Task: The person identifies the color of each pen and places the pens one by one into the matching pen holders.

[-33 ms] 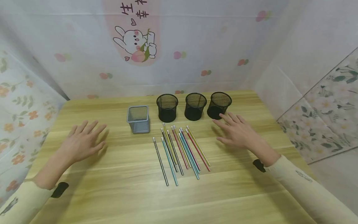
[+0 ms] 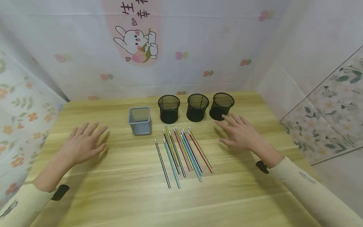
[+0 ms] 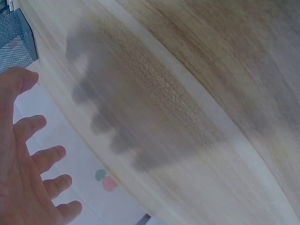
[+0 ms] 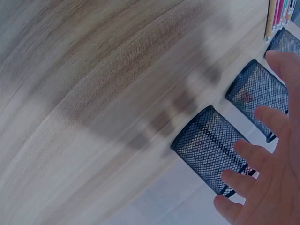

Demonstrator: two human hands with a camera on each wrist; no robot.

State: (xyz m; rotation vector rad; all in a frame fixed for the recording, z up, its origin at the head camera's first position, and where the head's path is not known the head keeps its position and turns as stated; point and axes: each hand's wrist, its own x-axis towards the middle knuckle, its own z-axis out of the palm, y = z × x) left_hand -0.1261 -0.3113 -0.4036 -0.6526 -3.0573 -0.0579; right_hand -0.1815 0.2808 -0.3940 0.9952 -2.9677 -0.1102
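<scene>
Several pencils in black, blue, yellow and red (image 2: 162,164) lie loosely side by side in the middle of the table, their eraser ends toward the back. Left of them, my left hand (image 2: 83,145) hovers over the table with fingers spread, holding nothing. A grey square mesh pen holder (image 2: 142,127) stands between that hand and the pencils. On the other side my right hand (image 2: 239,134) is likewise spread and holds nothing, in front of the rightmost round black mesh pen holder (image 2: 222,105). In the right wrist view its fingers (image 4: 248,154) overlap that holder; contact cannot be told.
Two more round black mesh pen holders, a middle one (image 2: 198,107) and a left one (image 2: 169,108), stand upright along the back of the wooden table (image 2: 113,201). A printed cloth (image 2: 221,41) hangs behind, and floral cloths flank both sides.
</scene>
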